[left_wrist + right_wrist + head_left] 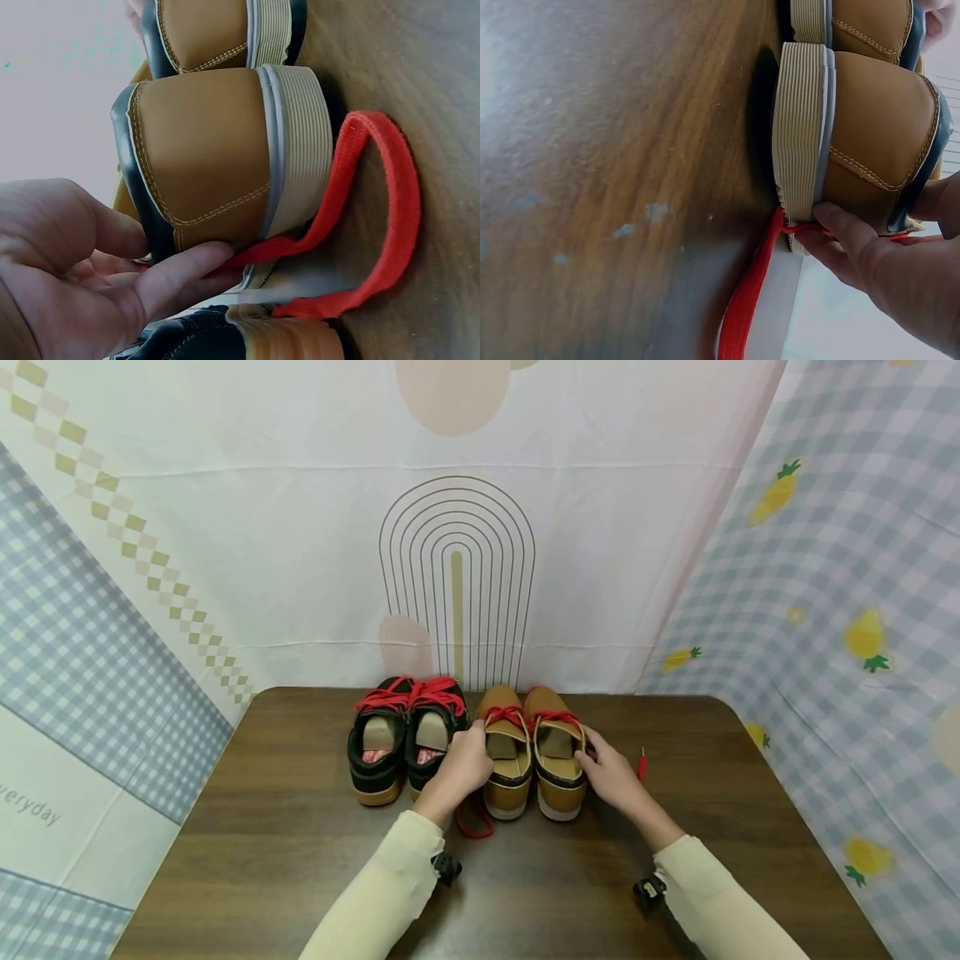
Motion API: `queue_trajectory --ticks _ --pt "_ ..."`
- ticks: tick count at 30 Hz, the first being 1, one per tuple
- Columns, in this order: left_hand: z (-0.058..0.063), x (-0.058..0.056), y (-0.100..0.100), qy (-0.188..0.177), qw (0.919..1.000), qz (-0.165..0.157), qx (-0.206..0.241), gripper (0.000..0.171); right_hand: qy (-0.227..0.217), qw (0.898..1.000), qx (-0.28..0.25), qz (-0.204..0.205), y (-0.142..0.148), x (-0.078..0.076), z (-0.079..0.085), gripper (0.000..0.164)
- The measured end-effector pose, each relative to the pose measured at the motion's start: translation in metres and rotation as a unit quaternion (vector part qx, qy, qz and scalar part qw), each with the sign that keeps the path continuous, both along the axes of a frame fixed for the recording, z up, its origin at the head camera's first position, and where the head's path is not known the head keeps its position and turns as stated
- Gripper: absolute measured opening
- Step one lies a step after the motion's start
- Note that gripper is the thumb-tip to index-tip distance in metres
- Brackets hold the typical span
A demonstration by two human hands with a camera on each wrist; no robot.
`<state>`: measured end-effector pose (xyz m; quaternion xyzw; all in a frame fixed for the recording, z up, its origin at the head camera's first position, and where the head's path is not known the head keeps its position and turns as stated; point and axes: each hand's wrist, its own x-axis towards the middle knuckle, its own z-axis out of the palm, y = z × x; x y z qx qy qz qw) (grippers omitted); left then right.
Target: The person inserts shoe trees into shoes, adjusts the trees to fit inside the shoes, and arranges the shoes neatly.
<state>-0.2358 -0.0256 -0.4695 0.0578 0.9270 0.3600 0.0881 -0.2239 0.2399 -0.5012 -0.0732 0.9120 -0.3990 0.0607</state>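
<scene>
Two tan shoes with red laces stand side by side at the back of the table, heels toward me. My left hand (467, 758) grips the side of the left tan shoe (506, 797), thumb at the dark collar and fingers along the outside, as the left wrist view shows. On the other side, my right hand (611, 772) holds the right tan shoe (561, 795), its thumb over the collar and fingertips low near the sole. A loose red lace (401, 202) loops on the table below my left fingers. Another red lace end (742, 315) trails out beneath my right fingers.
A pair of black shoes (375, 779) with red laces stands just left of the tan pair, partly behind my left hand. The brown wooden table (300, 860) backs onto a white patterned cloth (315, 568). A blue checked cloth (810, 610) hangs on the right.
</scene>
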Motion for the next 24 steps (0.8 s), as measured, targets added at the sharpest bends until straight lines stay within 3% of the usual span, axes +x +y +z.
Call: queue_trajectory --ticks 6,13,18,24 --pt "0.002 -0.007 -0.001 0.002 1.0 -0.002 -0.009 0.066 0.001 1.0 -0.003 -0.012 -0.003 -0.008 0.0 0.058" --pt "0.004 -0.012 0.001 -0.024 0.9997 0.009 -0.005 0.07 0.003 1.0 0.002 -0.006 -0.005 -0.015 0.0 0.057" --pt "0.004 -0.013 0.002 -0.013 0.9997 0.014 -0.016 0.069 0.006 1.0 0.008 -0.007 -0.005 -0.018 0.001 0.057" --pt "-0.001 -0.013 0.001 -0.015 0.9997 0.017 0.008 0.071 0.008 1.0 0.007 -0.015 -0.003 -0.018 -0.003 0.057"
